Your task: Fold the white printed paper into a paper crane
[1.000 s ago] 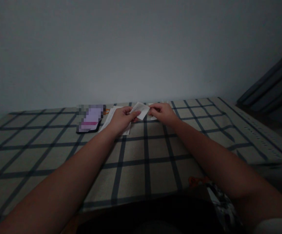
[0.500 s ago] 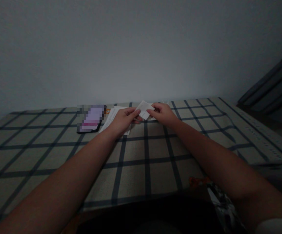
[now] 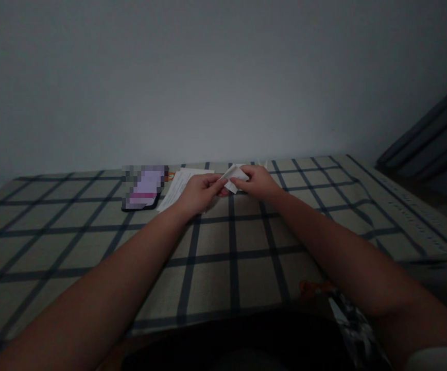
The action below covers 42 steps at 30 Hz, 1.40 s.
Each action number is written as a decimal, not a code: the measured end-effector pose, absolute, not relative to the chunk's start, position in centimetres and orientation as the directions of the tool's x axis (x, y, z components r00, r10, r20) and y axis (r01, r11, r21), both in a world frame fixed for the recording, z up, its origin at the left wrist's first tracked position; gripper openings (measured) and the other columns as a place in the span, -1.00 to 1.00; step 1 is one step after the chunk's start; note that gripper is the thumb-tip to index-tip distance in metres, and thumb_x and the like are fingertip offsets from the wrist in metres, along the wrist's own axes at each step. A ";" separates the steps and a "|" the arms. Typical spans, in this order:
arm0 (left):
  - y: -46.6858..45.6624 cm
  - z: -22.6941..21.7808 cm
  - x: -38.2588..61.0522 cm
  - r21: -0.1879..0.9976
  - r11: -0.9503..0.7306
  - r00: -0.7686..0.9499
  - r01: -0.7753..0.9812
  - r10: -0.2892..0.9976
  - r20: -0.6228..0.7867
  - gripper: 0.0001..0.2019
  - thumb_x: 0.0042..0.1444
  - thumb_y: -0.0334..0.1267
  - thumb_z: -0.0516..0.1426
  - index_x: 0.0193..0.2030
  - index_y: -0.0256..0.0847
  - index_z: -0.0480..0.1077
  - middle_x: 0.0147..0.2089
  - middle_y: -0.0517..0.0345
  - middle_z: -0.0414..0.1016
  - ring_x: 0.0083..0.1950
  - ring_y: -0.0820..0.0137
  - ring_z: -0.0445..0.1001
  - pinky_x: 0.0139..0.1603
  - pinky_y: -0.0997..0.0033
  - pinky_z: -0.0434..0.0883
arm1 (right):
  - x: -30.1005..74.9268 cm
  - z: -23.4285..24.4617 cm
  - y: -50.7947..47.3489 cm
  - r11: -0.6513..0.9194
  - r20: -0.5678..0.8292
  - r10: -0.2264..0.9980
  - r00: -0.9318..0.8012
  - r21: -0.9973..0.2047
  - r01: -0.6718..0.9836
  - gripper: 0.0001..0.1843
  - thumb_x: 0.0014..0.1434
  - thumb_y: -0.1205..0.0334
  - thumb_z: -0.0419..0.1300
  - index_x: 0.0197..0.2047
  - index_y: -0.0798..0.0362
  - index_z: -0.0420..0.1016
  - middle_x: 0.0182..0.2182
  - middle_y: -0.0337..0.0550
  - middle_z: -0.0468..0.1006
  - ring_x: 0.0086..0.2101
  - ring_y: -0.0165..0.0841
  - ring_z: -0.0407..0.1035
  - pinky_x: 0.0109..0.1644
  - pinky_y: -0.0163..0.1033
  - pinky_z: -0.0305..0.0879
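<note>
Pinching the white paper (image 3: 239,172) with my left hand (image 3: 201,190) and right hand (image 3: 261,182), I might tear it. Uneven tugging would cause that.

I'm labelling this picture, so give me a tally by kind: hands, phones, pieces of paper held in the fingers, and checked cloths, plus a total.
Hands: 2 (left hand, right hand)
Phone: 1
Held white paper: 1
Checked cloth: 1
Total: 5
Left out: the printed sheets partly behind the left hand, whose number I cannot tell.
</note>
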<state>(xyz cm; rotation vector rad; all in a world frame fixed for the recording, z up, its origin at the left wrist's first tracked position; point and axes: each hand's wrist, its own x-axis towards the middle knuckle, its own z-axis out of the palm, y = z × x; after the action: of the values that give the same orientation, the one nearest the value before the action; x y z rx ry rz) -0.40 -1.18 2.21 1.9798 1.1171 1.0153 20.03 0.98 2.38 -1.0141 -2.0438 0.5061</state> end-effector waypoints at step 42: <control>-0.9 2.0 -0.8 0.790 -0.468 0.229 0.396 0.883 0.409 -0.69 0.14 -0.01 0.20 -0.32 -0.25 0.57 -0.36 0.11 0.58 -0.36 0.40 0.45 -0.32 0.45 0.33 | 20.0 2.4 1.0 0.517 0.377 0.818 -0.434 -0.813 0.268 -0.72 0.12 0.07 0.22 -0.25 0.13 0.52 -0.36 -0.16 0.51 -0.35 -0.40 0.34 -0.28 -0.28 0.25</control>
<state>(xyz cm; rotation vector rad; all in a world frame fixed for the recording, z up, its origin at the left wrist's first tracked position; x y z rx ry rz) -0.79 -0.89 1.98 1.9727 1.1711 1.1878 20.03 1.05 2.36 -0.8878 -1.9579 0.8704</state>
